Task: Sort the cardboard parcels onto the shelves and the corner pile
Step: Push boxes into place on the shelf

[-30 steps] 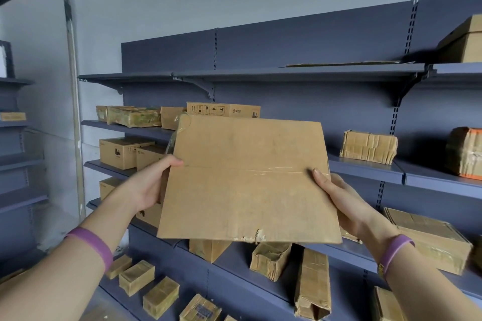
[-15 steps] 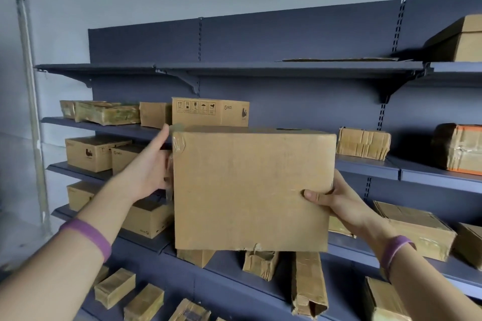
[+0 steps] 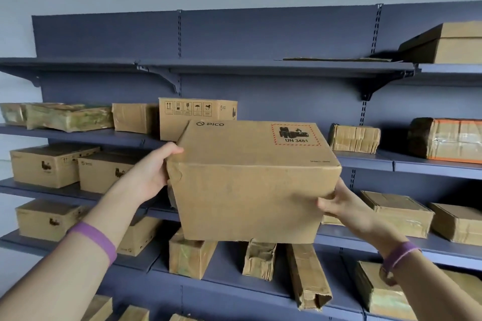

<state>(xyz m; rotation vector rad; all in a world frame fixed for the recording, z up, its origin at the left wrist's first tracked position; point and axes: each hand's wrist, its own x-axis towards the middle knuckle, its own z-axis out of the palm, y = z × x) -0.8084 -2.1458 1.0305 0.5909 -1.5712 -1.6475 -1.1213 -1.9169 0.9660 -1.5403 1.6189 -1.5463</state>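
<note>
I hold a large brown cardboard parcel, printed with PICO and a UN 3481 battery mark, in front of the dark blue shelving. My left hand grips its left side with the thumb on the top edge. My right hand grips its lower right corner from below. The parcel is level with the second shelf, just in front of a printed box that stands on that shelf. The box's far side is hidden.
Many taped parcels lie on the shelves: flat ones at the left, wrapped ones and an orange-edged one at the right. The top shelf carries a flat card sheet and a big box.
The parcel has tipped away from me, so its printed top face now shows. It has moved up and forward toward the second shelf, and my view has drawn closer.
</note>
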